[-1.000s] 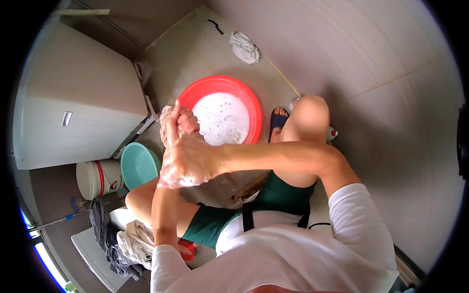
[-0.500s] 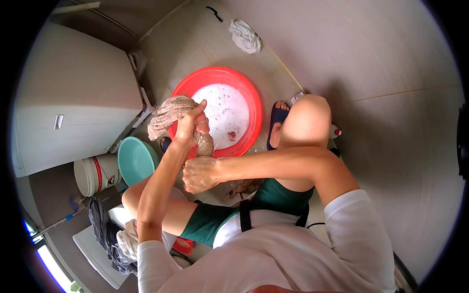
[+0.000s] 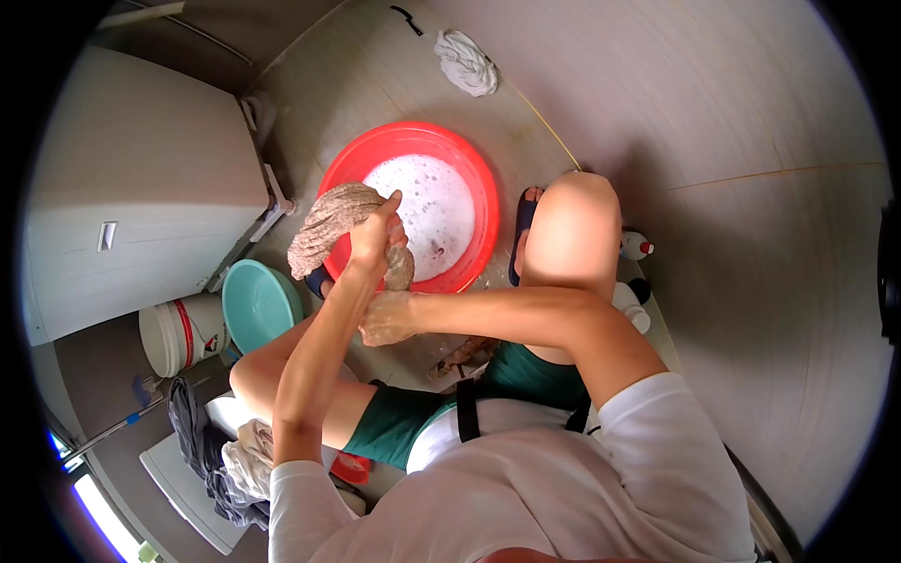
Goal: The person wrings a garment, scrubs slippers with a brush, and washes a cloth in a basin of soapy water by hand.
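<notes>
A twisted beige cloth (image 3: 330, 221) hangs over the left rim of a red basin (image 3: 481, 192), which holds foamy water. My left hand (image 3: 377, 231) is wrapped round the cloth near its middle, thumb pointing up. Just below it, my right hand (image 3: 387, 317) is closed round the lower end of the same cloth. Wet skin shows on the right hand. The cloth's far end droops to the left of my left hand.
On the floor above the basin lie a white cloth (image 3: 465, 64) and a black strap-like item (image 3: 407, 20). A teal basin (image 3: 260, 305) and a white bucket (image 3: 178, 336) stand at left. Bottles (image 3: 635, 246) are beside my right knee. Clothes (image 3: 214, 460) hang at lower left.
My hands have come apart from their overlapped position, and more of the twisted cloth shows. Since the middle frame my right hand has moved up slightly, closer to my left hand.
</notes>
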Action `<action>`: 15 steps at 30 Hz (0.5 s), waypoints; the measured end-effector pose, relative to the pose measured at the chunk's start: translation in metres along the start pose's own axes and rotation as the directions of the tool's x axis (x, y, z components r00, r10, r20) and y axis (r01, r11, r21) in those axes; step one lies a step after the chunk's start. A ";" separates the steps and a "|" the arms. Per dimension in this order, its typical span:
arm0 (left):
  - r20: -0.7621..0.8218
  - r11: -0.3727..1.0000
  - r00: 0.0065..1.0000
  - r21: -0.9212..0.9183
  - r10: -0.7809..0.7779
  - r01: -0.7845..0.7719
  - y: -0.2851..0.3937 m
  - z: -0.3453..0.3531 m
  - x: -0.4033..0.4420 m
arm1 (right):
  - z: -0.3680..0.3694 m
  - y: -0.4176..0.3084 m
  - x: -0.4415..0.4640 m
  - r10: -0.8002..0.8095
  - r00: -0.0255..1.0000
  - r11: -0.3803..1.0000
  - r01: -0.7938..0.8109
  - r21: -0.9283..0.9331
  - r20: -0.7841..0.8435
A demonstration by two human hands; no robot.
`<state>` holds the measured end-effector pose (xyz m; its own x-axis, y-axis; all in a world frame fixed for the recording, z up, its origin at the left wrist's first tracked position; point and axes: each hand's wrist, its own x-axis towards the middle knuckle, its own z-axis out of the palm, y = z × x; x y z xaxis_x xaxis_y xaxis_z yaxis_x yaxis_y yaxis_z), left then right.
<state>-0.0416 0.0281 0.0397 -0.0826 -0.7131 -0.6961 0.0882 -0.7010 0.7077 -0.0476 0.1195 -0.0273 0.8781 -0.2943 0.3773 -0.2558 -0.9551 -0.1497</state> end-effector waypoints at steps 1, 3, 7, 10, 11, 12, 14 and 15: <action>0.000 1.000 1.000 -0.008 0.003 -0.003 -0.003 -0.001 0.003 | 0.009 0.000 -0.001 0.016 1.000 0.999 -0.016 0.045 -0.018; -0.001 1.000 1.000 -0.022 0.006 -0.006 -0.009 -0.003 0.007 | 0.016 0.000 -0.004 0.034 0.999 0.995 -0.034 0.089 0.006; -0.041 1.000 0.999 -0.017 -0.011 0.010 -0.015 0.002 0.008 | 0.032 0.001 -0.010 0.197 0.979 0.947 -0.175 0.271 -0.058; -0.046 0.999 0.999 -0.031 -0.028 0.027 -0.018 0.007 0.006 | 0.053 0.003 -0.012 0.427 0.900 0.691 -0.262 0.674 -0.088; -0.044 0.999 0.998 -0.030 -0.033 0.031 -0.019 0.008 0.005 | 0.056 0.004 -0.011 0.485 0.875 0.497 -0.275 0.823 -0.001; -0.043 0.999 0.998 -0.029 -0.037 0.036 -0.020 0.008 0.005 | 0.050 0.004 -0.010 0.515 0.847 0.240 -0.290 0.926 0.131; -0.065 0.999 0.997 -0.025 -0.034 0.033 -0.022 0.010 0.006 | 0.037 0.004 -0.007 0.480 0.771 -0.364 -0.259 0.895 0.419; -0.081 0.999 0.996 -0.020 -0.034 0.033 -0.023 0.012 0.004 | 0.028 0.004 -0.006 0.430 0.739 -0.614 -0.181 0.768 0.518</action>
<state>-0.0559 0.0410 0.0218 -0.0046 -0.6862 -0.7274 0.1056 -0.7237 0.6820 -0.0429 0.1184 -0.0557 0.7486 -0.6103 -0.2591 0.3084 0.6665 -0.6788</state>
